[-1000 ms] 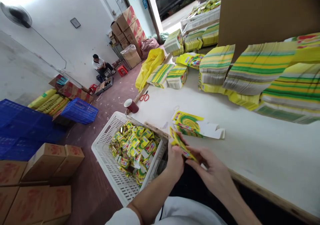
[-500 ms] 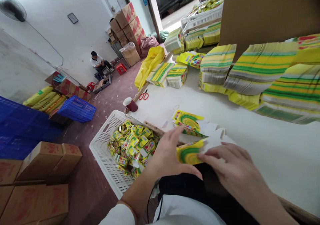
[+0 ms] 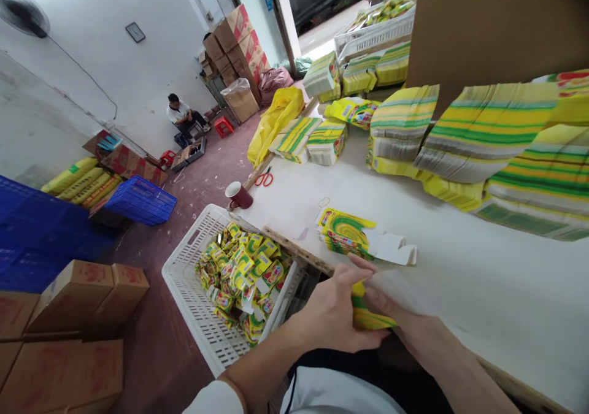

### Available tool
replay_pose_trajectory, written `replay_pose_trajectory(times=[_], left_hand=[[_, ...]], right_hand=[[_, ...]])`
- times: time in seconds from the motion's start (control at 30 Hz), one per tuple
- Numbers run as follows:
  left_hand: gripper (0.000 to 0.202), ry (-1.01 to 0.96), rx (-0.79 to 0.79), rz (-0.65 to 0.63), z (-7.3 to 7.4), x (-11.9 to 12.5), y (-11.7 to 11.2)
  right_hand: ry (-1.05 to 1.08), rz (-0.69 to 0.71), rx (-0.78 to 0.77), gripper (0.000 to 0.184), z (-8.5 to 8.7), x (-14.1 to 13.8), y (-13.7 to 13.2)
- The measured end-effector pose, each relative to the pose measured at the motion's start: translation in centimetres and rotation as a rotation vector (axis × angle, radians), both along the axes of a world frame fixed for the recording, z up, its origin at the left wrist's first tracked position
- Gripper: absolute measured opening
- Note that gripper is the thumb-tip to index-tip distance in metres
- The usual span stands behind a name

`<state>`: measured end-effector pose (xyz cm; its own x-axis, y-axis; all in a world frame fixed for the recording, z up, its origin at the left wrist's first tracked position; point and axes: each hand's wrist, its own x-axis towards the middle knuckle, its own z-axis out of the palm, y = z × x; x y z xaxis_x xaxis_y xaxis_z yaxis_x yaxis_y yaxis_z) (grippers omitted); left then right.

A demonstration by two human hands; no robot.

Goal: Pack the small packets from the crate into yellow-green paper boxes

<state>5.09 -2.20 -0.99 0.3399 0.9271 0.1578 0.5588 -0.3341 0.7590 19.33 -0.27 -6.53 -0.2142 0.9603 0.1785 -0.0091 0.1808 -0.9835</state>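
Close to my body, over the table's front edge, both hands are on one yellow-and-green cardboard box, with a blurred white flap at its right. My left hand wraps round the box's left end, fingers on top and thumb below. My right hand grips it from the right, its fingers partly hidden behind the box. Just beyond them, a small stack of flat printed boxes lies on the white table, white flaps pointing right.
A white basket of small yellow packets stands left of the table. A maroon mug and red-handled scissors sit near the table's left edge. Large stacks of flat boxes line the back. A person sits far off.
My left hand has moved right and closed round the box, which was held mainly by my right hand. The box has turned and come nearer my body, away from the stack.
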Motion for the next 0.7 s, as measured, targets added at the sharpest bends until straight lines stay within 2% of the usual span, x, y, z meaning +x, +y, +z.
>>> replay_pose_trajectory(times=[0.1,0.13,0.2,0.3,0.37,0.4,0.47,0.57,0.7], left_hand=[[0.063,0.022,-0.008,-0.005,-0.2,-0.3,0.1],[0.06,0.017,-0.045,0.001,0.0,-0.5,0.2],[0.063,-0.007,-0.132,0.014,0.3,-0.9,0.5],[0.092,-0.038,-0.184,0.03,0.3,-1.1,0.7],[0.108,0.002,-0.154,0.061,0.1,-1.0,0.5],[0.108,0.04,-0.143,0.084,0.1,-0.9,0.3],[0.093,0.094,-0.138,0.147,0.3,-0.8,-0.1],[0.069,0.103,-0.123,0.221,1.1,-1.1,-0.5],[0.074,0.139,-0.114,0.158,1.7,-2.1,-0.3]], right_hand=[[0.127,0.135,-0.149,0.049,0.1,0.9,0.1],[0.118,0.157,-0.124,0.054,0.2,1.2,-0.1],[0.011,0.156,0.035,0.059,0.4,1.7,-0.5],[-0.202,0.076,0.306,0.05,0.5,1.8,-1.1],[-0.294,-0.016,0.381,0.046,0.4,1.8,-1.2],[-0.322,-0.078,0.389,0.046,0.4,1.9,-1.1],[-0.37,-0.154,0.402,0.045,0.4,2.2,-0.9],[-0.429,-0.089,0.485,0.041,0.3,2.8,-0.5],[-0.461,0.038,0.527,0.03,0.4,4.1,0.2]])
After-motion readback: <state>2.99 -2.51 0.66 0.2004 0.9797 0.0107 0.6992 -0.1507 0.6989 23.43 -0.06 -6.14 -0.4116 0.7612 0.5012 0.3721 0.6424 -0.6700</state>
